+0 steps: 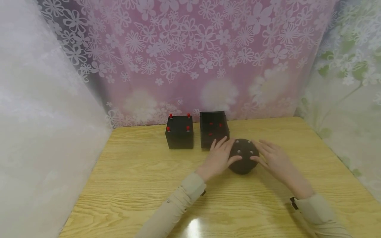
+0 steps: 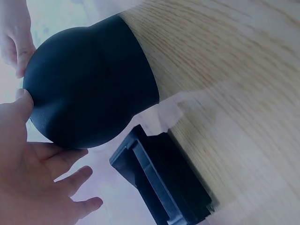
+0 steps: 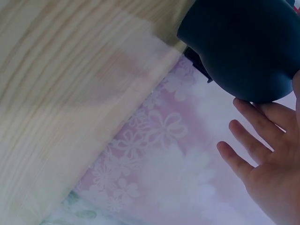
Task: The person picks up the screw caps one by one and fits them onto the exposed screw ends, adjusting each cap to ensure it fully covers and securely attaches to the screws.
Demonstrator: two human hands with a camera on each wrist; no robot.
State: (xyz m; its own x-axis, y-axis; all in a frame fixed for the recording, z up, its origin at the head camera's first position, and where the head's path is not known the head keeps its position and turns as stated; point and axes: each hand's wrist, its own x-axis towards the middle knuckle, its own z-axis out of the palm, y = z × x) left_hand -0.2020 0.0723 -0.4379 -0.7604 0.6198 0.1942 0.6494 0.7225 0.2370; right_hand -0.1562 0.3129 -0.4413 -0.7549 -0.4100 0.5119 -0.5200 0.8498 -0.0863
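Observation:
A black, rounded, dome-like object (image 1: 243,165) with several small silver studs on top is at the right of the wooden table; its narrower base shows in the left wrist view. My left hand (image 1: 218,157) touches its left side with thumb and index finger, the other fingers spread and straight. On the opposite side, my right hand (image 1: 275,160) touches it with its thumb and straight fingertips. In the right wrist view, fingers (image 3: 260,124) of that hand rest against the curved side. The frames do not show plainly whether the base bears on the table.
Left of the rounded object, an open-topped black box (image 1: 204,140) with red bits inside stands close to my left fingers. Beside it is a black box (image 1: 180,140) with red-capped posts on top. A pink floral curtain (image 1: 190,66) hangs behind the table (image 1: 143,185).

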